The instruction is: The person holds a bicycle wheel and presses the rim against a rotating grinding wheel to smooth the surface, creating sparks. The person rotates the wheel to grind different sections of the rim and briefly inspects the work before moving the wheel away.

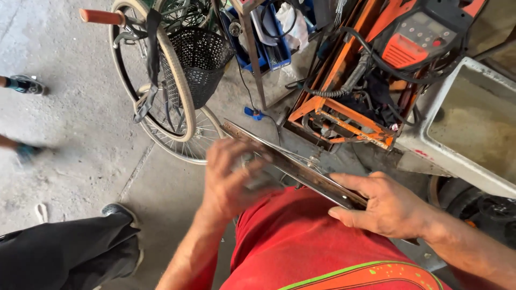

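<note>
Red shirt [301, 241] at bottom centre; long thin grey metal strip [290, 164] slanting across mid-frame. Right hand [384, 207] clamped on strip's lower end; left hand [234, 180] blurred over its middle, finger state unreadable. Likely risk: bare edge cutting skin, strip slipping
</note>
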